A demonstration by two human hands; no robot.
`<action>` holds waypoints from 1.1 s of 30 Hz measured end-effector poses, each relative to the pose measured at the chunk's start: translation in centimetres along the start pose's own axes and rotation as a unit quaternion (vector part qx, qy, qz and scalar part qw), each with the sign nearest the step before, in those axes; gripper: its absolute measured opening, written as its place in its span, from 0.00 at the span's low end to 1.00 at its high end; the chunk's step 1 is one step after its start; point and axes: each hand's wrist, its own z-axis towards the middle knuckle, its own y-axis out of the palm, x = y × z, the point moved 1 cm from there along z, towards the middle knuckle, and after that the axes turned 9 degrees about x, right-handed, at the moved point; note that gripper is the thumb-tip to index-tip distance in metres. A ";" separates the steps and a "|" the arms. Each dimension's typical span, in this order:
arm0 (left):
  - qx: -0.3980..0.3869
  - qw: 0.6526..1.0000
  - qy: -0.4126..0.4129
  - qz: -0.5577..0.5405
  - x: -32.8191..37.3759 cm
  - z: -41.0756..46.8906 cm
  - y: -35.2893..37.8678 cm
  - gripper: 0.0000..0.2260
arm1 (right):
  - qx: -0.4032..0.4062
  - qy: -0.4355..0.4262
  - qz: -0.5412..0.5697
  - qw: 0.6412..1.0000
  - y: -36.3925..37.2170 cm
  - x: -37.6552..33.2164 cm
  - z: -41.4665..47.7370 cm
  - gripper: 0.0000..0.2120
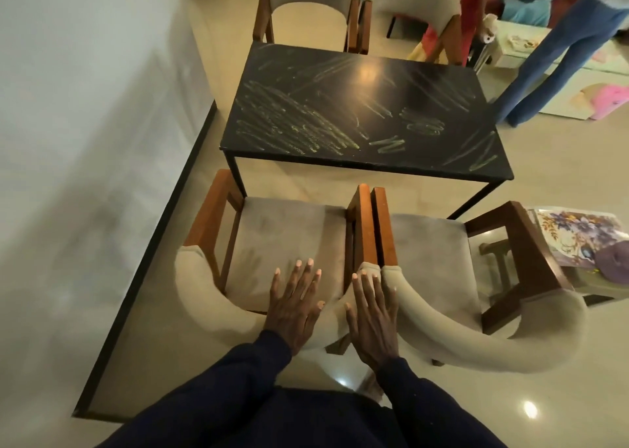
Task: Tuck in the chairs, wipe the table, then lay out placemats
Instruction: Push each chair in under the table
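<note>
Two flat hands, fingers straight: left hand (294,306) on the back of the left chair (289,240), right hand (372,315) where it meets the right chair (429,253). Even pushing should keep both square to the counter (357,107).

Left side: plain white wall (85,107) with a black baseboard (163,230) along its foot, meeting a glossy beige tile floor (561,175) that shows a bright light glare (530,409) near the right. Far right corner: a person in blue jeans (558,59) is standing, with a red garment (476,1) and a light blue garment (520,8) on others behind, and a small plush toy (489,29) hanging low beside them. Next to the jeans is a low white unit (520,44) with printed panels, one with a pink patch (609,102); its details are too blurred to tell.
</note>
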 end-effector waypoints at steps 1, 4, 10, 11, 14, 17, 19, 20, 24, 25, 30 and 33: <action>0.004 1.000 0.003 0.007 1.5 0.2 0.5 0.28 | 0.003 -0.003 0.011 1.000 -0.5 1.4 -0.4 0.31; 0.003 1.000 -0.015 0.000 6.8 1.4 1.9 0.29 | 0.001 -0.016 0.048 0.999 -1.9 5.5 -1.7 0.31; 0.019 1.000 -0.015 -0.018 20.5 1.3 5.0 0.27 | -0.040 -0.022 -0.023 0.999 -5.3 16.8 -6.3 0.32; 0.022 1.000 -0.002 -0.006 22.4 1.3 5.6 0.27 | -0.041 -0.020 -0.035 0.998 -5.9 18.6 -6.9 0.32; -0.019 1.000 0.012 0.006 26.3 2.2 6.6 0.28 | -0.069 -0.023 -0.053 0.996 -7.7 22.3 -7.9 0.30; -0.056 0.998 0.005 0.011 29.0 2.9 7.2 0.30 | -0.067 -0.023 -0.048 0.996 -9.1 25.1 -8.6 0.30; -0.068 0.998 0.015 -0.001 30.8 3.4 7.7 0.29 | -0.047 -0.009 -0.042 0.998 -10.2 27.2 -9.0 0.30; -0.072 0.997 0.023 -0.010 31.7 3.5 8.4 0.30 | -0.039 -0.003 -0.043 0.998 -10.6 28.3 -9.4 0.29; -0.086 0.995 0.034 -0.044 35.0 4.2 10.2 0.30 | -0.030 0.022 -0.050 0.998 -11.4 33.2 -11.1 0.30; -0.083 0.995 0.029 -0.038 35.7 4.5 10.4 0.30 | -0.031 0.025 -0.050 0.998 -11.4 34.3 -11.3 0.31; -0.059 0.998 0.007 -0.039 37.2 4.9 10.0 0.30 | -0.037 0.016 -0.035 0.999 -10.9 35.6 -11.9 0.31; -0.063 0.997 -0.012 -0.043 37.5 4.9 10.2 0.30 | -0.035 0.023 -0.023 0.999 -11.5 35.3 -11.4 0.30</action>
